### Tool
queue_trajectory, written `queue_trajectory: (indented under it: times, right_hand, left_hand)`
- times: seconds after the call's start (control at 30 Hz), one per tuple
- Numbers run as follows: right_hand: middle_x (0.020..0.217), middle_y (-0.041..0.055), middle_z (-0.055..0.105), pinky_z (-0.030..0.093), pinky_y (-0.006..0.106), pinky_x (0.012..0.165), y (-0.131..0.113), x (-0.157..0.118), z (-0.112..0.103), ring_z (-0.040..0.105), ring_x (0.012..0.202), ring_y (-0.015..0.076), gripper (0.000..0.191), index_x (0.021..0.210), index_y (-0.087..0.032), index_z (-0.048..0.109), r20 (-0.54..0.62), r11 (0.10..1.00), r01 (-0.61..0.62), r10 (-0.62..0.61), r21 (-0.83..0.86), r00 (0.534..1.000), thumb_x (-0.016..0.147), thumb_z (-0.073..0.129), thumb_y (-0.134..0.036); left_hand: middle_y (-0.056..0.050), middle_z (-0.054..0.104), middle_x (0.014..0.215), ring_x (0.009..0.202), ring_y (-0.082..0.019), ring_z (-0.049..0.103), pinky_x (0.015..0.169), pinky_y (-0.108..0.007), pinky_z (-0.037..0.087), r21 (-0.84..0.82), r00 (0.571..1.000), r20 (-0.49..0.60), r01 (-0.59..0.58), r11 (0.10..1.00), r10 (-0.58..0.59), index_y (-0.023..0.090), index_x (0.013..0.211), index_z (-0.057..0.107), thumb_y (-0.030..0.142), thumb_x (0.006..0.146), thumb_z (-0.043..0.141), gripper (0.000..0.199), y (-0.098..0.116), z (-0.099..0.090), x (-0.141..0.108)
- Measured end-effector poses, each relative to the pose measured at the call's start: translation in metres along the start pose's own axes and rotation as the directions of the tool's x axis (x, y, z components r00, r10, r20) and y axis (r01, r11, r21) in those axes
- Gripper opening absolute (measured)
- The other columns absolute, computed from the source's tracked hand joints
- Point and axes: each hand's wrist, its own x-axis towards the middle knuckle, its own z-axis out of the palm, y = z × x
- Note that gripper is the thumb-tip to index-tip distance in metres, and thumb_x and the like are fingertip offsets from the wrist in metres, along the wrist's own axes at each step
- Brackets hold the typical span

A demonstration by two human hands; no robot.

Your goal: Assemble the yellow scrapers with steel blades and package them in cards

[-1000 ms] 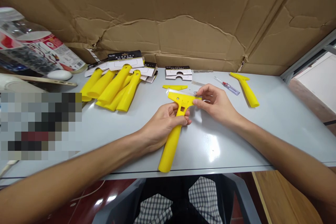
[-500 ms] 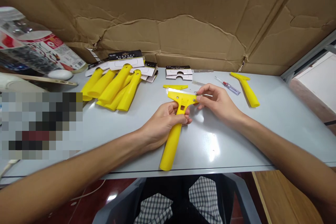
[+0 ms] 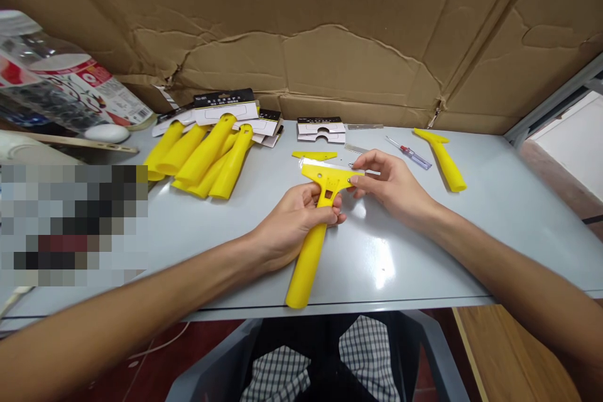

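Observation:
My left hand is wrapped round the neck of a yellow plastic scraper, whose hollow handle slants down toward the table edge. A bright metal blade lies along the top of its wide head. Bent at the right end of that head, my right hand has its thumb at a small screw and its index finger on the far side. Whether a loose part sits between these fingers is hidden. Just behind the head lies a flat yellow strip.
Several yellow scraper handles with black-and-white cards lie at left. Folded cards, thin metal blades, a screwdriver and another yellow handle are toward the back and right. Cardboard stands behind; plastic bottles are far left.
My right thumb has shifted slightly left and down onto the screw at the scraper head's corner. My left hand keeps the same hold.

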Motion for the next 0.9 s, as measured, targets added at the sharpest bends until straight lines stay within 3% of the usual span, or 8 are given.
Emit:
queue_trajectory:
  times: [0.13,0.23,0.3,0.37,0.43,0.5,0.73,0.9]
  right_hand:
    - [0.11,0.0034,0.072,0.063,0.036,0.073,-0.001,0.002,0.0,0.072,0.079,0.0159,0.031,0.098,-0.022,0.066,-0.005,1.0,-0.014,0.014,-0.012,1.0,0.081,0.088,-0.038]
    - [0.113,0.0069,0.074,0.064,0.039,0.075,-0.01,0.009,-0.018,0.074,0.092,0.0222,0.028,0.104,-0.024,0.068,-0.063,0.975,0.074,-0.089,-0.211,0.994,0.089,0.08,-0.043]
    - [0.111,0.0079,0.076,0.062,0.041,0.076,-0.018,0.016,-0.045,0.074,0.092,0.0244,0.023,0.103,-0.024,0.067,-0.109,0.829,0.193,-0.291,-0.525,0.95,0.092,0.075,-0.042]
    - [0.106,0.0087,0.077,0.058,0.043,0.08,-0.024,0.023,-0.077,0.073,0.093,0.027,0.015,0.099,-0.024,0.069,-0.077,0.547,0.193,-0.432,-0.814,0.899,0.092,0.073,-0.036]
    - [0.099,0.0082,0.079,0.055,0.045,0.083,-0.026,0.029,-0.107,0.073,0.089,0.0275,0.009,0.094,-0.023,0.071,-0.03,0.364,0.111,-0.36,-0.925,0.933,0.094,0.068,-0.032]
    - [0.093,0.0074,0.08,0.053,0.043,0.08,-0.025,0.033,-0.129,0.072,0.083,0.0267,0.012,0.091,-0.023,0.073,-0.034,0.303,0.04,-0.235,-0.952,0.971,0.094,0.068,-0.033]
    - [0.095,0.0095,0.081,0.051,0.041,0.08,-0.028,0.036,-0.155,0.071,0.086,0.0265,0.021,0.099,-0.021,0.077,-0.017,0.213,0.025,-0.194,-0.977,0.981,0.095,0.066,-0.038]
    - [0.115,0.0121,0.08,0.052,0.043,0.081,-0.023,0.038,-0.154,0.071,0.093,0.0299,0.046,0.134,-0.023,0.074,-0.005,0.183,0.005,-0.057,-0.983,0.998,0.093,0.07,-0.044]
  left_hand:
    - [-0.001,0.068,0.088,0.08,-0.015,0.067,0.085,-0.031,0.055,-0.019,1.0,0.002,0.005,1.0,-0.005,0.015,0.08,0.068,0.006,0.062,0.084,0.026,0.0,-0.001,0.001]
    - [0.0,0.068,0.087,0.078,-0.014,0.067,0.088,-0.032,0.056,-0.043,1.0,-0.026,0.013,0.999,-0.015,0.016,0.08,0.065,0.004,0.064,0.084,0.028,0.002,-0.005,0.005]
    - [0.0,0.068,0.088,0.078,-0.014,0.069,0.088,-0.031,0.057,-0.053,0.998,-0.065,0.017,0.998,-0.02,0.016,0.08,0.063,0.001,0.064,0.083,0.029,0.004,-0.008,0.008]
    - [-0.001,0.069,0.089,0.078,-0.014,0.07,0.087,-0.031,0.057,-0.055,0.994,-0.104,0.015,0.998,-0.021,0.016,0.08,0.062,-0.001,0.065,0.08,0.029,0.007,-0.011,0.011]
    - [-0.001,0.069,0.09,0.077,-0.014,0.07,0.085,-0.03,0.058,-0.061,0.991,-0.134,0.012,0.998,-0.02,0.016,0.08,0.061,-0.003,0.066,0.078,0.029,0.01,-0.014,0.014]
    - [-0.001,0.069,0.091,0.076,-0.014,0.07,0.084,-0.03,0.059,-0.066,0.988,-0.154,0.013,0.998,-0.023,0.015,0.082,0.062,-0.004,0.067,0.077,0.029,0.013,-0.017,0.018]
    - [-0.002,0.068,0.094,0.079,-0.013,0.069,0.088,-0.03,0.059,-0.072,0.986,-0.164,0.008,0.997,-0.02,0.014,0.09,0.065,-0.005,0.07,0.077,0.03,0.016,-0.022,0.023]
    - [-0.002,0.067,0.095,0.08,-0.014,0.069,0.087,-0.031,0.059,-0.063,0.989,-0.141,0.026,0.998,-0.034,0.015,0.088,0.063,-0.005,0.068,0.078,0.031,0.016,-0.024,0.023]
